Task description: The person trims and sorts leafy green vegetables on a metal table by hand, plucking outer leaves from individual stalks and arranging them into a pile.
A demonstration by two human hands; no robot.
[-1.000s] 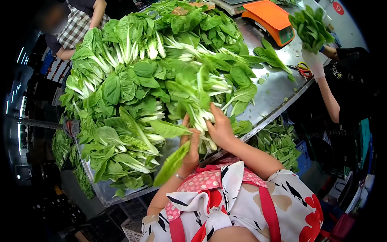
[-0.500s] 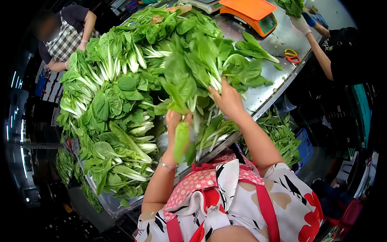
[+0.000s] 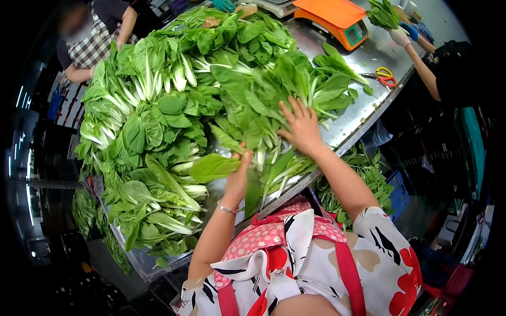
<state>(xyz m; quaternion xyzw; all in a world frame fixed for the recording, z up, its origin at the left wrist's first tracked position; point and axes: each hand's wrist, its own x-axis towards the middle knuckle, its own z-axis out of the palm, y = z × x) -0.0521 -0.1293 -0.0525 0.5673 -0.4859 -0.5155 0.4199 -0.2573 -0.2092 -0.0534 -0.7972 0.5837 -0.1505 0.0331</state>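
My left hand point(image 3: 240, 178) is closed round the stems of some leafy greens near the table's front edge, and a loose light-green leaf point(image 3: 213, 167) sticks out to its left. My right hand point(image 3: 303, 126) lies spread, palm down, on the stems and leaves of a bunch of greens point(image 3: 287, 79) at the middle of the table. Just below it are more white-stemmed greens point(image 3: 284, 171) by the edge. A large heap of leafy greens point(image 3: 153, 121) covers the left side.
The metal table point(image 3: 348, 118) carries an orange scale point(image 3: 334, 18) and scissors point(image 3: 383, 77) at the right. One person in a checked apron point(image 3: 95, 45) stands at the back left; another person's gloved hand point(image 3: 399, 37) holds greens. More greens point(image 3: 363, 181) lie below the table edge.
My right hand has gone from gripping stems to lying spread on the bunch. The greens that both hands held raised are now down on the pile. The left hand has shifted slightly right.
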